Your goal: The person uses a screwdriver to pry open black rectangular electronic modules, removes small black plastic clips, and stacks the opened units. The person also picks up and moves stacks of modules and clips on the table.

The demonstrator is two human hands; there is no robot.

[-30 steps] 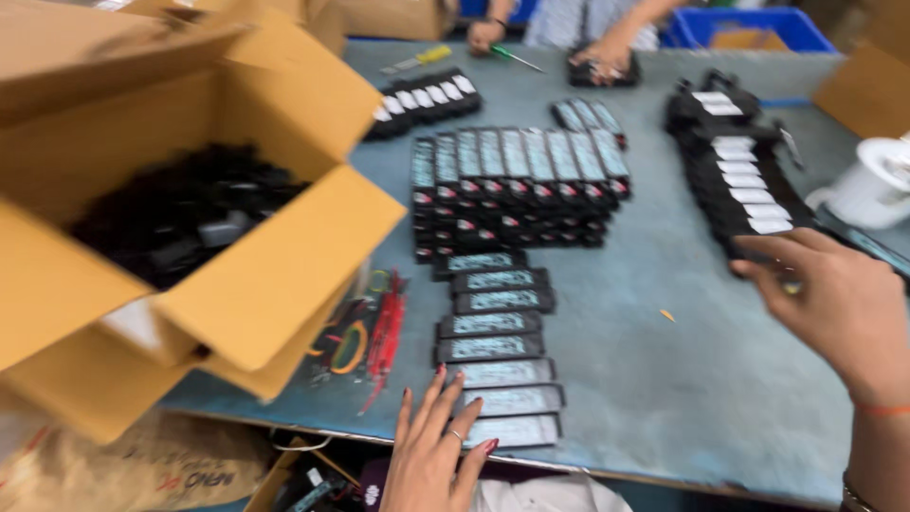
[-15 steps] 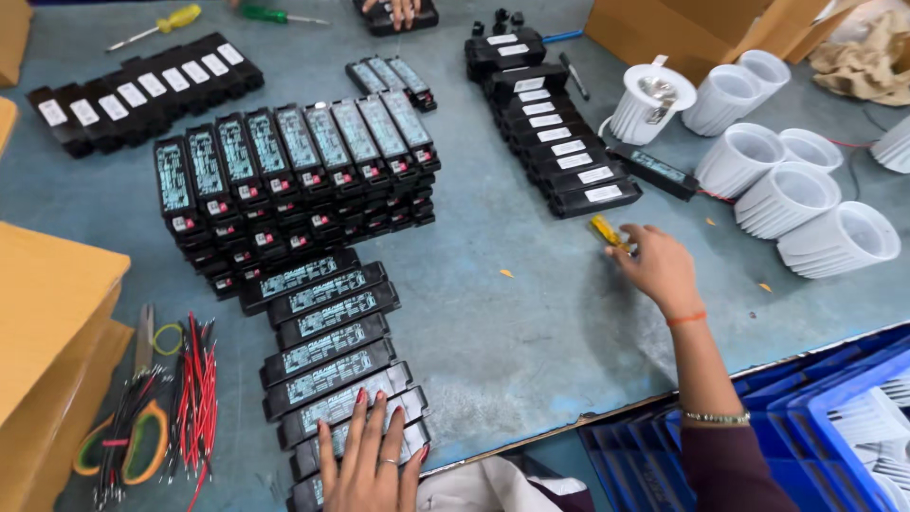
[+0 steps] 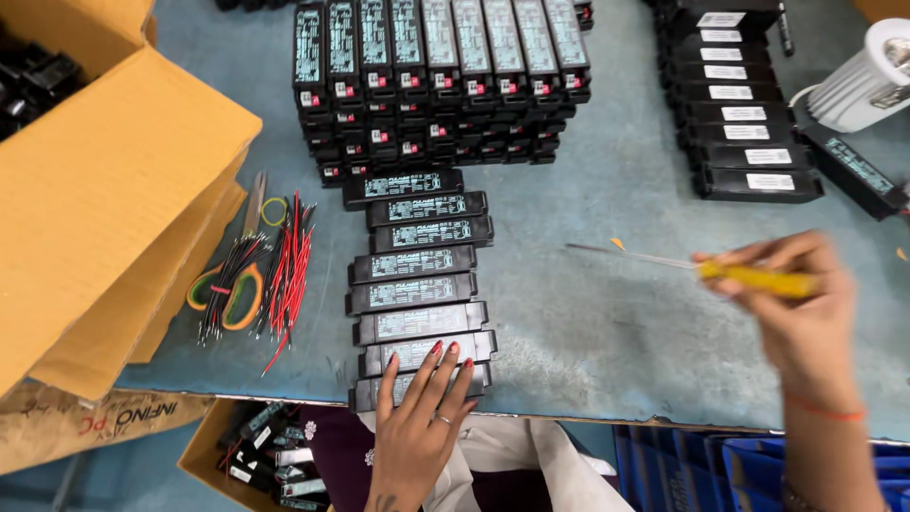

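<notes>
A column of black oblong driver units (image 3: 417, 275) with grey labels lies on the blue-grey table (image 3: 607, 322), running from the front edge to a big stacked block of the same units (image 3: 436, 85). My left hand (image 3: 422, 422) rests flat, fingers spread, on the two nearest units at the table's front edge. My right hand (image 3: 806, 322) holds a yellow-handled screwdriver (image 3: 692, 268) above the table at the right, its thin shaft pointing left.
An open cardboard box (image 3: 104, 190) stands at the left. Red and black wire pieces (image 3: 275, 270) and scissors (image 3: 232, 275) lie beside it. More black units (image 3: 744, 104) are stacked at the back right by a white lamp housing (image 3: 867, 81). Blue crates (image 3: 701, 469) sit below the table.
The view swung from the right side of the table back to the middle. My right hand picked up the yellow screwdriver and brought it nearer. My left hand stays on the nearest units.
</notes>
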